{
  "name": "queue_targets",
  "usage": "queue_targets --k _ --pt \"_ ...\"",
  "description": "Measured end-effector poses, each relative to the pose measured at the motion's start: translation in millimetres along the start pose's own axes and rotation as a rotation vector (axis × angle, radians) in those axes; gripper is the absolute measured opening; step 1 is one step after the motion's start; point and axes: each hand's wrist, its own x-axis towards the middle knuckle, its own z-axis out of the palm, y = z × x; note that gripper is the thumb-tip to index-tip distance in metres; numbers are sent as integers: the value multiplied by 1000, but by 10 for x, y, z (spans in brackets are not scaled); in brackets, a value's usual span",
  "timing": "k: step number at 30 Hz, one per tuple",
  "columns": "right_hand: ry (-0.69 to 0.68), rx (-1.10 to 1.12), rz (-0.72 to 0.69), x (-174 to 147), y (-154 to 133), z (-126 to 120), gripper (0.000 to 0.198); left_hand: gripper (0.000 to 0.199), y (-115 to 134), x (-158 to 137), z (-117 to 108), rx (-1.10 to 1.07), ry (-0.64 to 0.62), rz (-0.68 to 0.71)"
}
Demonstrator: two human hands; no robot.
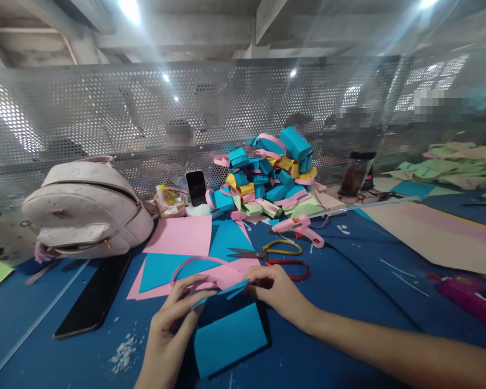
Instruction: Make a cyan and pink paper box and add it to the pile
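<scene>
A blue paper box (230, 340) with raised flaps stands on the table just in front of me. My left hand (176, 313) pinches the far left edge of its upper flap, thumb and fingers closed on the paper. At the flap's right end, my right hand (273, 289) grips the same edge between thumb and fingers. A curved pink paper strip (202, 260) arches up behind the box, near my left fingers. Just beyond my right hand lie scissors (267, 254) with one yellow and one red handle. Pink sheets (180, 235) and blue sheets (162, 273) are layered behind the hands.
A pink glue gun (302, 226) trails a black cord to the right. Finished paper boxes (263, 181) are heaped at the back. On the left are a white backpack (93, 208) and a black phone (95, 297). A magenta tool (470, 297) lies far right.
</scene>
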Motion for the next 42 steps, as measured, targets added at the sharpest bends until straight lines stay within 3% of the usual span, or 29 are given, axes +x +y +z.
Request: queue_targets --k 15,27,42 --pt "37 -57 -31 -30 -19 -2 26 23 72 -11 23 -21 69 -32" --pt "-16 -93 -155 -95 -124 24 26 26 121 -50 12 -28 -15 79" --pt "24 -140 -126 -77 -118 9 28 23 165 -21 22 -39 26 37"
